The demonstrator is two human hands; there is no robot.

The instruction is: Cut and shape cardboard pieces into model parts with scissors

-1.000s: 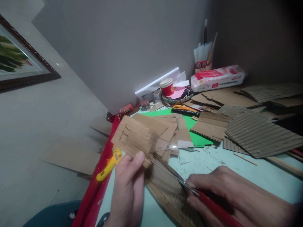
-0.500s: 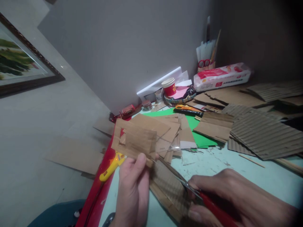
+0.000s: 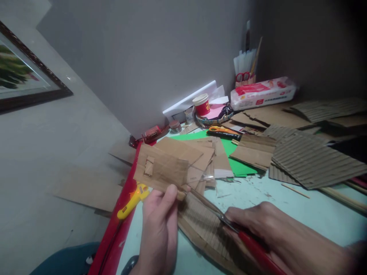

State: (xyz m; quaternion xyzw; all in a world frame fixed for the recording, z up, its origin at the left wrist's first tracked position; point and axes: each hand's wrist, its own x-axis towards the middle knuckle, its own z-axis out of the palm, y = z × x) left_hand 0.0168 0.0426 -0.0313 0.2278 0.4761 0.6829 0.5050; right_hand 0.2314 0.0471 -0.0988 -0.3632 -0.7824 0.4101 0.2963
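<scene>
My left hand grips a brown cardboard piece between thumb and fingers; a small rectangular opening is cut near its far left end. In my right hand are red-handled scissors, my fingers wrapped round the handles. Their blades reach the cardboard's near right edge, beside my left fingertips; the tips are partly hidden. Below the blades is a larger corrugated cardboard piece with a folded edge. A yellow glue gun lies left of my left hand, near the table's red edge.
Flat cardboard pieces lie on a green sheet ahead. Corrugated sheets are piled at the right, near a thin stick. Farther back are orange-handled scissors, a red paper cup and a plastic-wrapped pack.
The scissor blades have come closer together at the cardboard's edge. The held cardboard has shifted slightly, and its opening now shows cardboard behind it. The whole view has moved a little.
</scene>
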